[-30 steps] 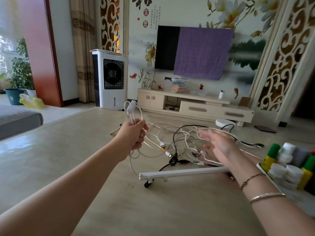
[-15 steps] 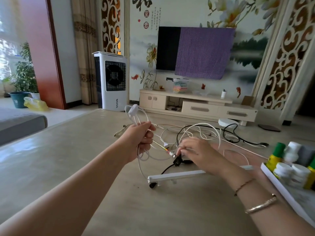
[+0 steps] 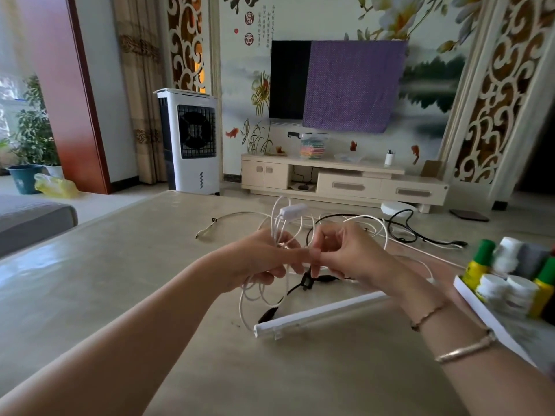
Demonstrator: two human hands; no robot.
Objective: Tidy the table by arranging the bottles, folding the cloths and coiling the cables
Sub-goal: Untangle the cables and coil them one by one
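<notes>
Above the beige worktop [image 3: 120, 295], left hand [image 3: 258, 259] grip clenched round a thin white cable bundle [image 3: 282, 229], loops hanging below. Right hand [image 3: 348, 253] pinches a strand just beside it; remaining tangled white and black cables [image 3: 399, 226] lie beyond, nearer the right hand.

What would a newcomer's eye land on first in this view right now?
Both hands meet mid-table: the left hand grips a looped white cable, and the right hand pinches it alongside. Behind them a tangle of black and white cables sprawls on the beige table. A long white plastic bar lies just in front.
</notes>
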